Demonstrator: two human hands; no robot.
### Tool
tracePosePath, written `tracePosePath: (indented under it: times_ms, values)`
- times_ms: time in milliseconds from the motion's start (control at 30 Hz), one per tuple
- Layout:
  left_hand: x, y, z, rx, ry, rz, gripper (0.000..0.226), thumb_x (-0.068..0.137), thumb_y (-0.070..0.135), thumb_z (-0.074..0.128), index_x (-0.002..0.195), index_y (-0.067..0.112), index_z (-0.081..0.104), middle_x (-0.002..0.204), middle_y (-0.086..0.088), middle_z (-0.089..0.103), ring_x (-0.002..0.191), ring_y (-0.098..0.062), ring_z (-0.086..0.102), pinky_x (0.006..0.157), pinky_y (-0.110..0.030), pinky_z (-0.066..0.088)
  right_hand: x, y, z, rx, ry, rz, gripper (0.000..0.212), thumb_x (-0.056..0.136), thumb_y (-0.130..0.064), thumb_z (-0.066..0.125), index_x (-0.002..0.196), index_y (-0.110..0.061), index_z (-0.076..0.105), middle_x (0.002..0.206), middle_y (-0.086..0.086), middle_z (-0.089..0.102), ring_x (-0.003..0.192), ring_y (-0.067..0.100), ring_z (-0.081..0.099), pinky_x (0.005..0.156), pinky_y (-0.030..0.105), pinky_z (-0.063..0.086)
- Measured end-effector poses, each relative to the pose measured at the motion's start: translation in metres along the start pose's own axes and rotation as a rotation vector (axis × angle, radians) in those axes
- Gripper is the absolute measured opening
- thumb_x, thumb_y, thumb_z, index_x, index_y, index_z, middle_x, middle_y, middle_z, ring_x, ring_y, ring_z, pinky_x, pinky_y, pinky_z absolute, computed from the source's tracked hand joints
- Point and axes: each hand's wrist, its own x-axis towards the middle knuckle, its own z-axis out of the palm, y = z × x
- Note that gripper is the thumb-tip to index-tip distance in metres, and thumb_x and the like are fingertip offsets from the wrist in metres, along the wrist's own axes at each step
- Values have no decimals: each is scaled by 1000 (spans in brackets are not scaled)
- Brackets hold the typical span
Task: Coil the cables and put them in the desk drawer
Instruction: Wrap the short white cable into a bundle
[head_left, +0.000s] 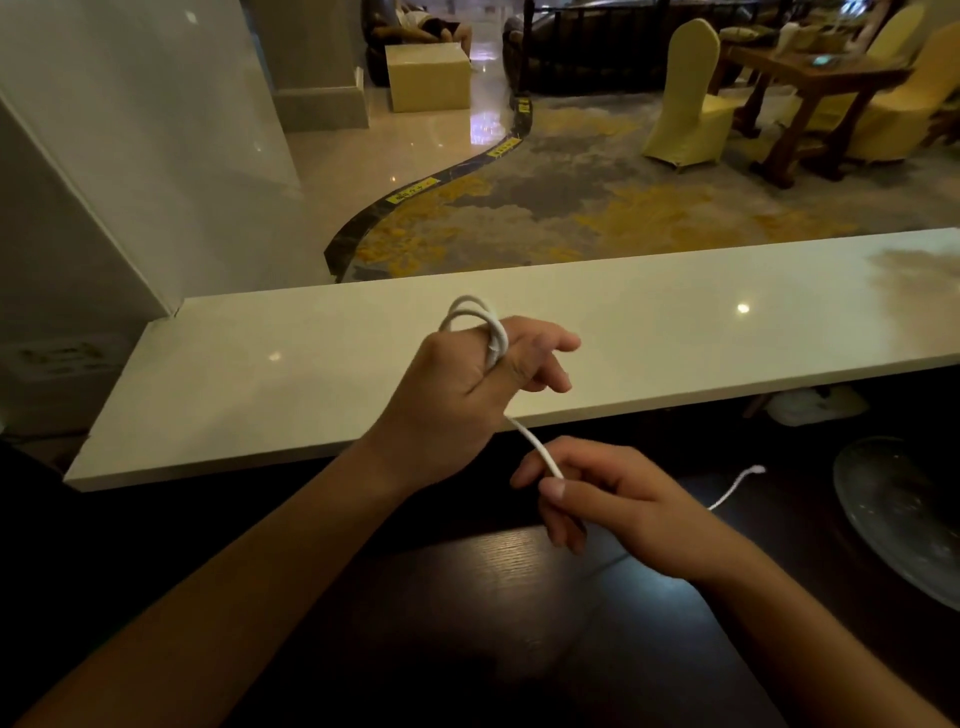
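A thin white cable (535, 441) runs between both my hands. My left hand (467, 384) holds a couple of white loops of it wound around the fingers, raised over the pale counter ledge. Lower and to the right, my right hand (613, 514) pinches the straight stretch of the cable between thumb and fingers above the dark wooden desk (467, 597). The cable's free end (748, 475) sticks out to the right past my right hand. No drawer is in view.
A long white counter ledge (675, 332) crosses the view beyond the desk. A glass dish (904, 519) lies at the desk's right edge. Past the ledge are patterned carpet, covered chairs (691, 98) and a wooden table (810, 78).
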Motion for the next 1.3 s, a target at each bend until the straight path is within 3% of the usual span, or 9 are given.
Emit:
tracePosePath:
  times_ms: [133, 233, 333, 500, 633, 767, 1067, 1200, 1300]
  values:
    - [-4, -5, 1, 82, -282, 20, 35, 102, 32, 47, 121, 12, 69, 110, 9, 74, 107, -6, 69, 96, -25, 54, -6, -14, -12, -29, 56, -47, 21, 99, -16, 54, 111, -13, 71, 69, 7, 63, 60, 30, 57, 61, 44, 47]
    - [-4, -6, 4, 133, -335, 72, 38, 101, 34, 49, 129, 13, 65, 119, 13, 68, 113, 9, 61, 97, -9, 44, -8, -20, -16, -58, 76, -98, 19, 100, -20, 54, 107, -16, 72, 64, 6, 61, 55, 26, 56, 57, 46, 46]
    - [-5, -8, 10, 289, -303, 168, 13, 101, 26, 54, 98, 23, 67, 83, 29, 57, 85, 23, 55, 79, 1, 38, -7, -24, -15, -75, 120, -128, 19, 99, -28, 57, 102, -18, 72, 59, 8, 59, 50, 26, 55, 53, 46, 46]
    - [-3, -19, 4, 400, -158, 255, 39, 101, 46, 49, 95, 14, 71, 85, 9, 69, 75, -8, 64, 68, -34, 53, -9, -23, -16, -57, 152, -81, 28, 96, -34, 60, 104, -9, 71, 53, 5, 55, 45, 24, 49, 53, 39, 43]
    - [-5, -18, -3, 486, -190, 271, 56, 86, 72, 53, 76, 19, 66, 63, 8, 59, 56, -8, 50, 53, -16, 38, -13, -26, -20, -121, 87, -9, 23, 96, -33, 60, 100, -14, 72, 53, 5, 58, 43, 21, 49, 46, 33, 42]
    - [-9, -23, -6, 561, -288, 295, 51, 68, 70, 74, 70, 21, 59, 57, 12, 49, 50, -9, 42, 50, -12, 32, -17, -27, -19, -125, -49, 88, 12, 99, -22, 61, 101, -12, 67, 55, 10, 61, 40, 24, 46, 41, 27, 38]
    - [-10, -41, -2, 710, -350, 335, 53, 86, 64, 51, 60, 20, 66, 51, 10, 46, 48, -4, 34, 49, -14, 23, -27, -55, -26, -188, -117, -6, 13, 92, -3, 68, 102, -12, 70, 55, 10, 64, 48, 12, 55, 51, 17, 41]
    - [-14, -40, 6, 648, -385, 319, 68, 85, 72, 48, 56, 14, 65, 49, 6, 51, 45, -8, 37, 48, -16, 25, -26, -62, -30, -170, -74, -66, 22, 87, -10, 72, 109, -12, 74, 58, 4, 68, 50, 14, 60, 55, 20, 44]
    - [-18, -31, 12, 594, -417, 296, 63, 85, 66, 55, 50, 14, 50, 47, 11, 34, 45, -9, 32, 50, -14, 22, -22, -61, -31, -93, 5, -131, 15, 84, -17, 77, 98, -14, 79, 65, 10, 71, 49, 12, 62, 52, 22, 50]
